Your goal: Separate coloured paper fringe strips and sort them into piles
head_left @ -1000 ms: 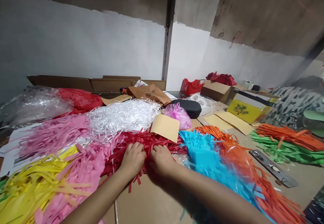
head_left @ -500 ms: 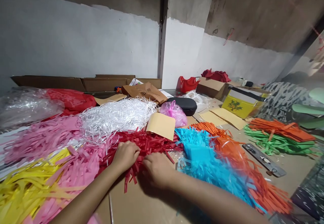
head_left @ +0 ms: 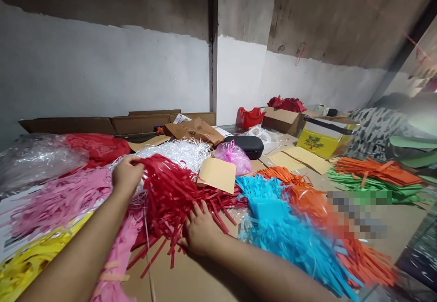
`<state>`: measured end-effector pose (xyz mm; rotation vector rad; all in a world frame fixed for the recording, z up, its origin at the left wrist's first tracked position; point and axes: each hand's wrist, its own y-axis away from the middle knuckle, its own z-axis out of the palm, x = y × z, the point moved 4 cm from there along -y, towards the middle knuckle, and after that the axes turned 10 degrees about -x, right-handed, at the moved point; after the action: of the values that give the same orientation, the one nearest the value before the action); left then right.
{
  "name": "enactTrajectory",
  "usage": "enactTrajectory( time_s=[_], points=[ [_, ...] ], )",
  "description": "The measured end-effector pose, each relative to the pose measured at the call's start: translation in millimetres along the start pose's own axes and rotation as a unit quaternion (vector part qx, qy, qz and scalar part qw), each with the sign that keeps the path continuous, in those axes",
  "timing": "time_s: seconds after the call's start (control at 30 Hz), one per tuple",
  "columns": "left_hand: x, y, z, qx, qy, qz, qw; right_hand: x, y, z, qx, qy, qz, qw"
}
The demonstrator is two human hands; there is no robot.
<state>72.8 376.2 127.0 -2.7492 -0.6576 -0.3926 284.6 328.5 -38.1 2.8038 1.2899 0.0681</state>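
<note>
A heap of dark red strips (head_left: 167, 188) lies mid-table, its upper left part raised. My left hand (head_left: 128, 173) pinches the red strips at their upper left end and lifts them over the white stringy pile (head_left: 180, 151). My right hand (head_left: 200, 229) rests on the lower right part of the red strips, fingers spread. Pink strips (head_left: 68, 195) lie to the left of my left hand, and blue strips (head_left: 287, 229) spread to the right of my right hand. A tan card (head_left: 216, 174) sits against the back of the red heap.
Yellow strips (head_left: 30, 256) lie at the lower left. Orange strips (head_left: 368, 258) and green strips (head_left: 378, 189) are on the right. Behind stand a black case (head_left: 247, 145), a pink plastic bag (head_left: 234, 156), a yellow box (head_left: 324, 140) and cardboard (head_left: 136, 124) along the wall.
My left hand has moved up and left, raising red strips with it. The fingers of my right hand have spread over the heap.
</note>
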Motion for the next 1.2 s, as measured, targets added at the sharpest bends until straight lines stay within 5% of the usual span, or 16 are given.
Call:
enactTrajectory(
  time_s=[0.1, 0.2, 0.3, 0.4, 0.53, 0.67, 0.83, 0.97, 1.1, 1.2],
  points=[
    [-2, 11, -43.8, 0.068, 0.008, 0.016, 0.998, 4, 2, -1, -0.001, -0.028, 0.019, 0.999],
    [15, 38, -65.6, 0.061, -0.017, 0.140, 0.988, -4, 12, -15, 0.014, -0.037, 0.015, 0.999],
    [29, 55, -68.8, 0.032, -0.018, 0.201, 0.979, -26, 29, -40, 0.073, -0.092, -0.024, 0.993],
    [31, 58, -68.9, 0.030, 0.032, 0.179, 0.983, -49, 43, -64, 0.151, -0.202, -0.088, 0.964],
    [36, 63, -70.5, 0.032, 0.151, 0.159, 0.975, -64, 37, -76, 0.159, -0.314, -0.088, 0.932],
    [58, 76, -69.4, 0.031, 0.214, 0.190, 0.958, -72, 7, -82, 0.154, -0.207, -0.041, 0.965],
    [68, 87, -90.2, 0.098, 0.206, 0.195, 0.954, -38, -29, -71, 0.078, -0.137, 0.059, 0.986],
    [54, 89, -115.8, 0.172, 0.087, 0.219, 0.957, 10, -22, -60, 0.028, -0.146, 0.128, 0.981],
    [40, 98, -95.2, 0.107, -0.098, 0.306, 0.941, 24, 21, -69, 0.021, -0.178, 0.147, 0.973],
    [34, 118, -58.7, 0.068, -0.193, 0.322, 0.924, -4, 69, -75, 0.037, -0.243, 0.087, 0.965]
  ],
)
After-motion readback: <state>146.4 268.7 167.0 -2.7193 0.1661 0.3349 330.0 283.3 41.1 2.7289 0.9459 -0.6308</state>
